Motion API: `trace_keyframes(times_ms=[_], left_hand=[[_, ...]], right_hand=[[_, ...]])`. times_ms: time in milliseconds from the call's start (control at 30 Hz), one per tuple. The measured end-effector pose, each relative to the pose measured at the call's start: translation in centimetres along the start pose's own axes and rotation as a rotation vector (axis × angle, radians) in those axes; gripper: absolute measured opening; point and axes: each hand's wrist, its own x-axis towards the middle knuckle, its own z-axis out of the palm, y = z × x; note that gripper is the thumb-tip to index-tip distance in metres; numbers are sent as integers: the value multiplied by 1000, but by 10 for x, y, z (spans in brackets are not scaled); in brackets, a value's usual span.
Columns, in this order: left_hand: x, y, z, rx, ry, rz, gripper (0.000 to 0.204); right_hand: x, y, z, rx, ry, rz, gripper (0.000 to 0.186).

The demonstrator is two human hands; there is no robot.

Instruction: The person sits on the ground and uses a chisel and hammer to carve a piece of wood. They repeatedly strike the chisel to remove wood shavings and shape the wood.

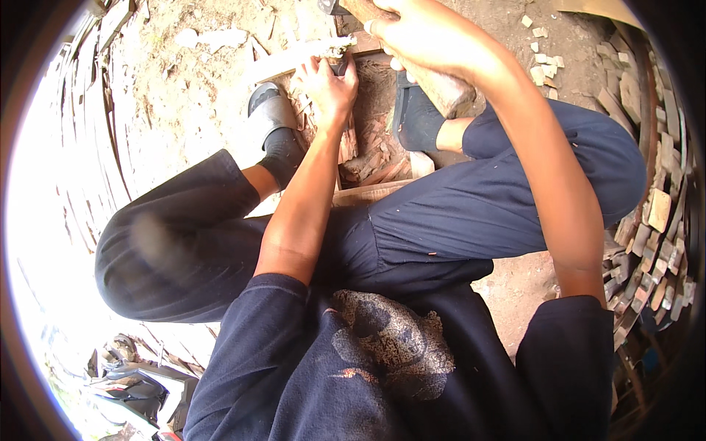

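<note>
My right hand (423, 33) is wrapped round the thick wooden handle (446, 90) of a tool, whose dark metal head (332, 6) shows only in part at the top edge. Lower and to the left, my left hand (329, 90) has its fingers curled against the near side of a pale strip of wood (283, 65). A small dark thing (340, 67) sits between its thumb and fingers; its kind cannot be made out. The strip's right end looks rough and splintered, close to the left fingertips.
My sandalled feet (271, 110) (418, 117) stand either side of the work, with wood chips (375, 158) between them. Small cut blocks (543, 70) lie on the dirt at upper right. Stacked wood pieces (658, 213) line the right side; long slats (92, 125) stand at left.
</note>
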Motion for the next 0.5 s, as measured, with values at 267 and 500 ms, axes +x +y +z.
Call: trace_keyframes(times_ms=[267,500], left_hand=[[-6,-5,7,-31,-1,11,62],[-6,5,3,38,138,160,42]], right_hand=[[14,37,8,11,-100,-76,28],[29,51,21,-52,55,-263,31]])
